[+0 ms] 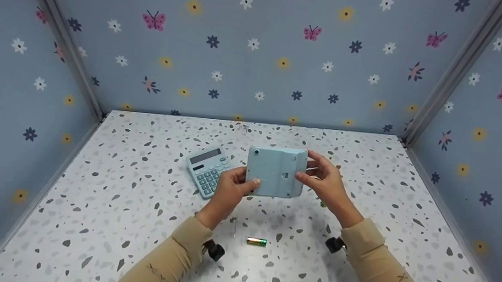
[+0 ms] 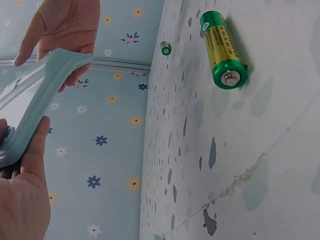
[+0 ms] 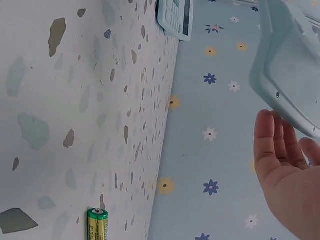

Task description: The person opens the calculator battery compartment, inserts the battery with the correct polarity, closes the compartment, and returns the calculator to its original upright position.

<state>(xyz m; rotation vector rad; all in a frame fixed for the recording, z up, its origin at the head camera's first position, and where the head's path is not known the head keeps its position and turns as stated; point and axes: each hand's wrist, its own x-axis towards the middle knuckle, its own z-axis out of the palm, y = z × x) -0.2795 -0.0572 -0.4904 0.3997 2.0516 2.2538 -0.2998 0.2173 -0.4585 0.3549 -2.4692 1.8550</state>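
A light blue calculator (image 1: 268,172) is held above the table with its back towards me. My left hand (image 1: 229,187) grips its left edge, thumb on the back. At the right edge, my right hand (image 1: 327,185) holds it between thumb and fingers; in the right wrist view those fingers (image 3: 267,137) look fairly straight beneath the casing. A green and gold battery (image 1: 256,241) lies on the table nearer to me. In the left wrist view a second battery (image 2: 165,48) lies farther off. What the fingers do behind the casing is partly hidden.
Another light blue calculator (image 1: 206,171) lies face up on the table, just left of the held one. The speckled white table (image 1: 131,240) is bounded by flower-patterned panels (image 1: 258,68) at the back and both sides.
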